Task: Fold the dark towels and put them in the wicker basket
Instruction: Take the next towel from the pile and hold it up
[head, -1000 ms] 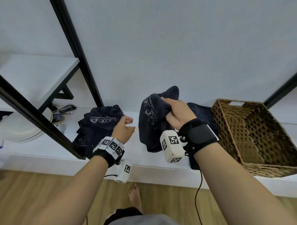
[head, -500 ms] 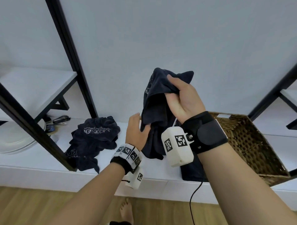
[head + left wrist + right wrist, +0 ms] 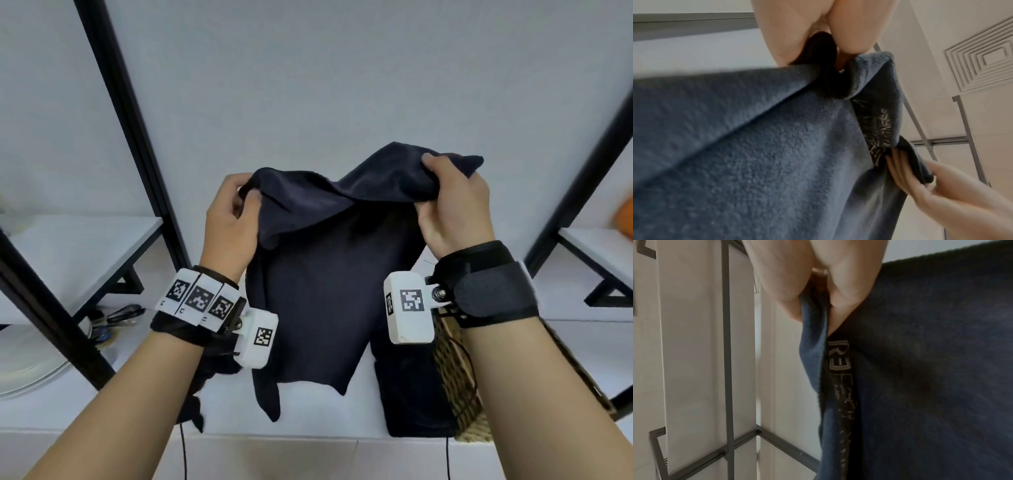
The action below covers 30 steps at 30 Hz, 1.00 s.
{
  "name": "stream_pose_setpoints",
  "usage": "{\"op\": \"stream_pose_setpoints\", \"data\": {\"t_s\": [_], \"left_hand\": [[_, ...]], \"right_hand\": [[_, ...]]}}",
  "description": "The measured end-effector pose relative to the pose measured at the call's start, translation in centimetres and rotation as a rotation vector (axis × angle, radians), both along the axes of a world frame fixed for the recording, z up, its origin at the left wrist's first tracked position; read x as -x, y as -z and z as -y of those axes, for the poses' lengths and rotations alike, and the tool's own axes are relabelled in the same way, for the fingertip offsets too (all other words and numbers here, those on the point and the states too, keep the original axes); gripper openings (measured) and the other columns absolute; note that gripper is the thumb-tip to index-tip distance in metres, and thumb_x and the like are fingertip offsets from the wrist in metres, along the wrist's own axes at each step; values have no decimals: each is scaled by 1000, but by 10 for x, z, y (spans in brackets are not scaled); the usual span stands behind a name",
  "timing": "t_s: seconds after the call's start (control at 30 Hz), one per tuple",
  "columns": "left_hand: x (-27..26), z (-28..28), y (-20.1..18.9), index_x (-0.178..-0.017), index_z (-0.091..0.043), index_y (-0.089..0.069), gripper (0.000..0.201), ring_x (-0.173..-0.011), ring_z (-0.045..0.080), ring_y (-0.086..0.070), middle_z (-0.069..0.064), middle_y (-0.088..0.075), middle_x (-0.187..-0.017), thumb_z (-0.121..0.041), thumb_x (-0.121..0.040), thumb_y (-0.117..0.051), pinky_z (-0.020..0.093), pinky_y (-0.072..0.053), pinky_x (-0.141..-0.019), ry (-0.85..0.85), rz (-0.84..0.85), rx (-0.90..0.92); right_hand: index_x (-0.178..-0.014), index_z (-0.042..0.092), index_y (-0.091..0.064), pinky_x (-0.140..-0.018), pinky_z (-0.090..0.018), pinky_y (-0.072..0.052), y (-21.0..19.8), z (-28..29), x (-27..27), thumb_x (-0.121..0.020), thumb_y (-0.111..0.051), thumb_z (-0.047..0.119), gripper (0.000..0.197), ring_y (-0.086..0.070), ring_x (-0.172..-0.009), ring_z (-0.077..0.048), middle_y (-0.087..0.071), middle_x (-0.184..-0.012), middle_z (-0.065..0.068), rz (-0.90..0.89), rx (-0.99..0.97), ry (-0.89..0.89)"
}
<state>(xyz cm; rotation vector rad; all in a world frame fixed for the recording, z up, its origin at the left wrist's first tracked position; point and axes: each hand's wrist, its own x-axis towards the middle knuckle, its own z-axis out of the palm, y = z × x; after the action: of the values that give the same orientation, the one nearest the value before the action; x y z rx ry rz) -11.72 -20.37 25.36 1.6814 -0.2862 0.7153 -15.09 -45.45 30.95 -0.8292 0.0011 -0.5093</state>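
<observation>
Head view showed the dark towel (image 3: 318, 274) held up in the air above the white shelf (image 3: 308, 404), its top edge slack and sagging between two grips while the lower part hung with one corner trailing lower than the rest. The left hand (image 3: 229, 219) pinched one top corner between thumb and curled fingers; the right hand (image 3: 452, 212) clutched a bunched wad of the opposite edge. That bunching looked like the main risk: with no true corner in the right grip, any fold would likely come out crooked. A thin pinch on the left could also slip. The wicker basket (image 3: 455, 387) sat just right of the towel, mostly hidden, beside another dark towel (image 3: 411, 401) on the shelf.
</observation>
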Motion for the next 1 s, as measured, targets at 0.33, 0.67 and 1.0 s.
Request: {"op": "stream_pose_setpoints", "data": {"t_s": [0.33, 0.67, 1.0], "left_hand": [[-12, -15, 109, -94, -38, -56, 15, -73, 3, -56, -14, -59, -77, -24, -97, -49, 24, -43, -69, -9, -365, -136], [5, -40, 278, -111, -14, -56, 15, -99, 22, -57, 3, -62, -104, -19, -101, -44, 28, -38, -81, 42, -908, -509], [9, -52, 374, -98, -17, -49, 9, -99, 30, -59, 12, -63, -103, -15, -102, -41, 34, -44, -84, 201, -1284, -767]], "right_hand": [[-99, 4, -65, -64, -24, -55, 114, -6, -17, -84, -67, 5, 15, -73, -79, -19, -73, -77, -5, -415, 37, 1], [-88, 3, -60, -60, -32, -57, 304, -17, -5, -90, -59, -3, 6, -65, -75, -23, -64, -83, -14, -950, 98, -160], [-98, 1, -61, -61, -36, -56, 413, -27, -7, -92, -58, 0, 7, -64, -83, -28, -63, -96, -19, -1289, 135, -270]]}}
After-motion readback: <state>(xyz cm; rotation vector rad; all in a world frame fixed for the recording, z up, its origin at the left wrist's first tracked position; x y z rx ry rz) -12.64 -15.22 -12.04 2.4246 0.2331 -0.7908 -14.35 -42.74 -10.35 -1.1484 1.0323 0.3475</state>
